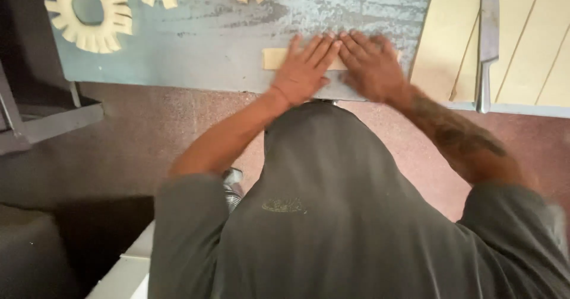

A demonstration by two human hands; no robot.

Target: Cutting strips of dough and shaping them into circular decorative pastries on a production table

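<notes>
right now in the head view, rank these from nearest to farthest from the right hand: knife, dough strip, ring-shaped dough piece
1. dough strip: under the right hand and the left hand, on the blue table.
2. knife: just to the right, lying on the cut dough sheet.
3. ring-shaped dough piece: far left, top corner.

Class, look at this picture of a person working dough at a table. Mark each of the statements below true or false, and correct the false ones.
1. Both hands lie flat on a strip of dough. True: the left hand and the right hand press side by side on the dough strip.
2. The knife is held in the right hand. False: the knife lies untouched on the sheet of dough to the right.
3. A ring of dough with cut notches lies at the far left of the table. True: the notched dough ring is there.
4. The table top is bright red. False: the table is pale grey-blue.
</notes>
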